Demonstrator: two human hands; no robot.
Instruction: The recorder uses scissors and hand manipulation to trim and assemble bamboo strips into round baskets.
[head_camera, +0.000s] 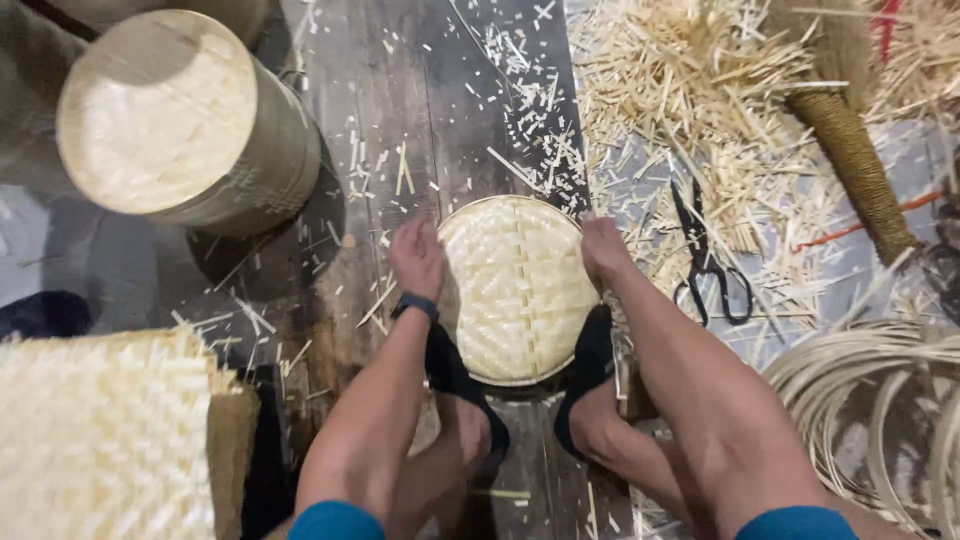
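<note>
Woven bamboo round (515, 290), pale and patterned in small diamonds with a seam down its middle, lies flat on the dark wooden floor (410, 110) directly below the camera, framed by a thin hoop rim. Two feet in black sandals (590, 365) brace its near edge from either side. The left hand (417, 258) presses against the round's left rim, fingers curled inward on the edge; how tightly they close cannot be told, since the fingertips are hidden under the palm. The right hand (603, 248) grips the upper right rim, fingers folded over the edge. A dark wristband (414, 305) sits on the left wrist.

Just right of the round, black scissors (707, 262) lie among a thick scatter of bamboo splinters (690, 90). Farther right, a rope-wrapped handle (857, 165) slants across the floor, and coiled thin bamboo strips (870, 390) sit in the lower right corner. To the upper left stands a finished cylindrical woven basket (185, 120) with a flat pale lid. A square woven mat (100, 440) fills the lower left corner.
</note>
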